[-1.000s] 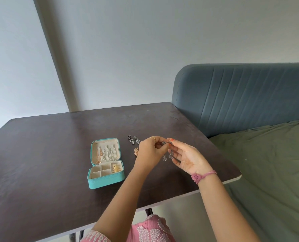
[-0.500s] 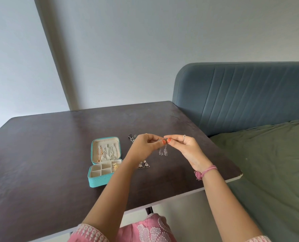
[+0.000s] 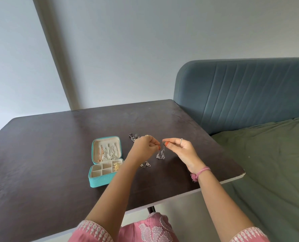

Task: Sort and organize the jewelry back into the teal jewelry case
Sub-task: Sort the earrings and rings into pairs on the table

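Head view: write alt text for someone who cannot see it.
Two hands, left hand and right hand, pinch dangling silver earrings above a dark table. An open teal jewelry case holding chains stands to the left; triangular earrings lie nearby.

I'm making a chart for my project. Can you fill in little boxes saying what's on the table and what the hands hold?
case: open teal jewelry case, chains in lid
held: silver dangly earrings
left hand: pinches earrings
right hand: pinches earrings
lying loose: triangle earrings, dark earrings
surface: dark brown table
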Action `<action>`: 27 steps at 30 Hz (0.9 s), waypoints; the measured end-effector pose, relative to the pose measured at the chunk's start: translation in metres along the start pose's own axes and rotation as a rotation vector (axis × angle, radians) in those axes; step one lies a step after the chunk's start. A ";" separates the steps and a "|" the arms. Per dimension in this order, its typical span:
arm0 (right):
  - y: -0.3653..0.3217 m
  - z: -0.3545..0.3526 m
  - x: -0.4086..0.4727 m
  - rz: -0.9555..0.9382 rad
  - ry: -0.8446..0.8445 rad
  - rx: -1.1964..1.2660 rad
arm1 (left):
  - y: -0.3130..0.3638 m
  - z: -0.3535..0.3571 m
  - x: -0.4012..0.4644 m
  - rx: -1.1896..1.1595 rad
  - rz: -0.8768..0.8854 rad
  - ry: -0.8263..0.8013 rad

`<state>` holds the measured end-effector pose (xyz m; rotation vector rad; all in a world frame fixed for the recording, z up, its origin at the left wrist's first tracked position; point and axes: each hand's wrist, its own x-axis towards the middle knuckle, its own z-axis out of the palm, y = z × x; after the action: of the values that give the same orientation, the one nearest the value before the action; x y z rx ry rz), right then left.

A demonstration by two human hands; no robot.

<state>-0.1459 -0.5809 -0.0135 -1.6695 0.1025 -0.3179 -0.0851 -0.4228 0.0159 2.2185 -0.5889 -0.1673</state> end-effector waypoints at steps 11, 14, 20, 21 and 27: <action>0.027 -0.003 0.002 0.000 0.011 -0.228 | -0.006 0.013 0.005 0.200 -0.057 -0.040; 0.033 0.000 0.004 -0.030 0.038 -0.352 | -0.007 0.015 0.007 0.253 -0.079 -0.058; 0.039 0.004 0.008 -0.052 0.077 -0.513 | -0.006 0.017 0.008 0.289 -0.088 -0.059; 0.040 0.004 0.009 -0.058 0.074 -0.533 | -0.006 0.017 0.008 0.292 -0.083 -0.054; 0.043 0.002 0.007 -0.083 0.091 -0.493 | -0.002 -0.003 0.002 0.273 -0.054 0.007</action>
<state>-0.1336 -0.5861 -0.0545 -2.1508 0.1918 -0.4574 -0.0818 -0.4202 0.0167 2.4991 -0.5768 -0.1120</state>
